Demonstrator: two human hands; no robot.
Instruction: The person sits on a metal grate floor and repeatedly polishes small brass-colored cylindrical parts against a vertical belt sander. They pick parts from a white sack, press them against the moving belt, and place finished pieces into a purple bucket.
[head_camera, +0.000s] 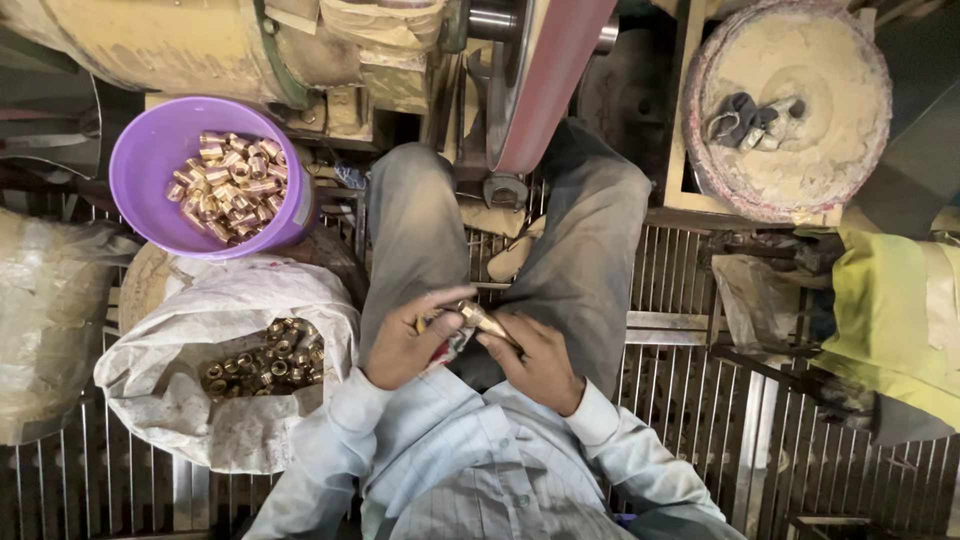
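Note:
Both hands meet over my lap, between my grey trouser legs. My left hand (405, 345) and my right hand (535, 360) together grip a small brass fitting (478, 319) mounted on a short tool with a yellow and red part. The left fingers pinch its left end, the right fingers hold its right side. A purple bucket (150, 150) at the upper left holds several brass fittings (230, 185). Below it, an open white sack (200, 400) holds more brass fittings (265, 360).
A reddish belt wheel (545, 80) and a dusty machine body (180, 45) stand ahead of my knees. A round dust-covered drum lid (800, 110) with rags is at upper right, a yellow-green sack (890, 310) at right. I sit above a metal grate floor (700, 400).

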